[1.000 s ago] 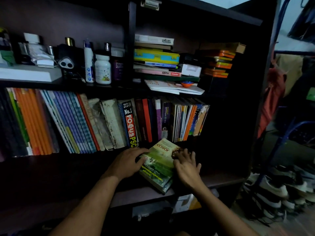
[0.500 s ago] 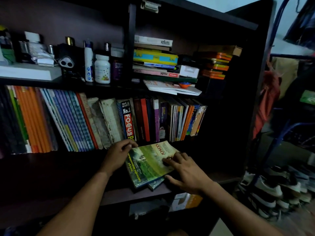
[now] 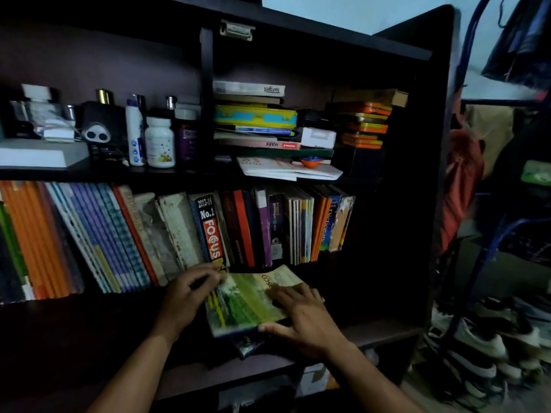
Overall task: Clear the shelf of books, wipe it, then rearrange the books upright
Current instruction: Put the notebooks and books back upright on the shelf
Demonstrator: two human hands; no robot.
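Green-covered, worn at its corners, the book (image 3: 250, 299) lies flat on the shelf (image 3: 384, 332) before the row of upright books (image 3: 185, 234). We see our left hand (image 3: 186, 296) curled on its left edge; our right hand (image 3: 301, 318) presses down with spread, straight fingers.

Blue spine (image 3: 210, 226) – "2013-14 No.1 FOCUS"; white book (image 3: 249, 88) – "target"; pink book (image 3: 259, 143) – "MARK".
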